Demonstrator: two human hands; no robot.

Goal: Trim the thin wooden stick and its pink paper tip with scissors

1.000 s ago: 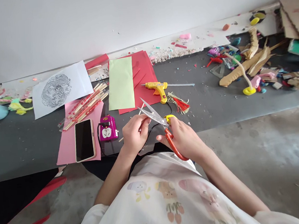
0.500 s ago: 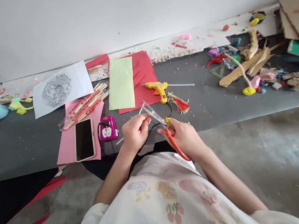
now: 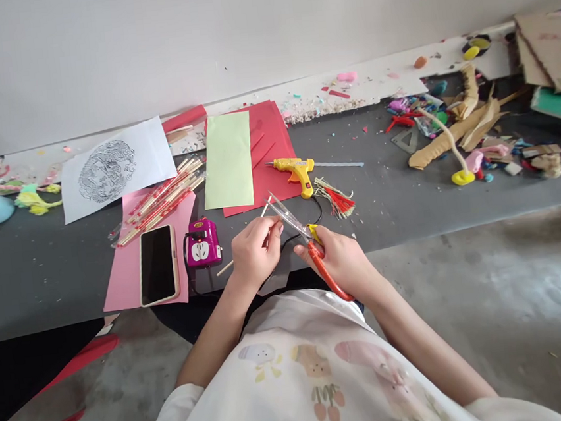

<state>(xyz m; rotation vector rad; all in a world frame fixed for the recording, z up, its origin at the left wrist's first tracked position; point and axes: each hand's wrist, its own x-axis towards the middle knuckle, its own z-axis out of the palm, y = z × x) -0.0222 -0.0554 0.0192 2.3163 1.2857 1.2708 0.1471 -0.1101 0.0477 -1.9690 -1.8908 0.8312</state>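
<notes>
My right hand (image 3: 342,257) grips scissors (image 3: 319,257) with red-orange and yellow handles. The scissor blades point away from me, slightly parted, and cross just beside the fingertips of my left hand (image 3: 258,247). Those fingertips are pinched together; whatever is between them is too small to make out. A thin wooden stick (image 3: 225,268) shows on both sides of my left hand, its middle hidden behind it. Beyond the blades lies a yellow glue gun (image 3: 298,171) with a clear glue stick in its back. A red and straw-coloured tassel (image 3: 336,198) rests next to it.
A purple power socket block (image 3: 202,243) with a plug sits left of my hands, beside a phone (image 3: 157,265) on pink paper. Bundled chopsticks (image 3: 160,199), a printed drawing (image 3: 116,167), green paper (image 3: 227,159) and red sheets lie farther back. Craft scraps and cardboard (image 3: 445,138) fill the right.
Both hands stay nearly in place, with the scissor blades drawn slightly closer together. The view has shifted a little.
</notes>
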